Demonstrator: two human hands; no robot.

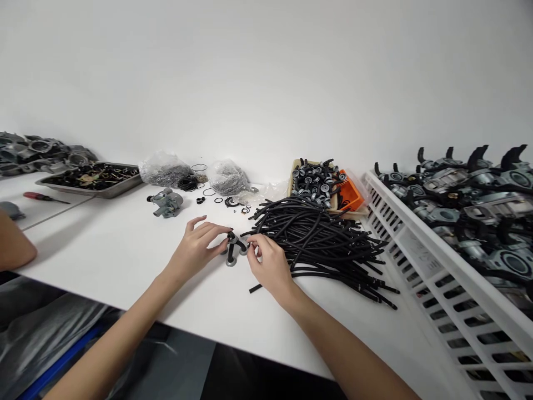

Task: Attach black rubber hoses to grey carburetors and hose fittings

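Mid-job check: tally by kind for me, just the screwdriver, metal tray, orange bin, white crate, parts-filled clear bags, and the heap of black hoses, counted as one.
Red-handled screwdriver: 1
Metal tray: 1
Orange bin: 1
White crate: 1
Parts-filled clear bags: 2
Heap of black hoses: 1
Total: 7

black fittings [231,255] partly behind hands [270,265]
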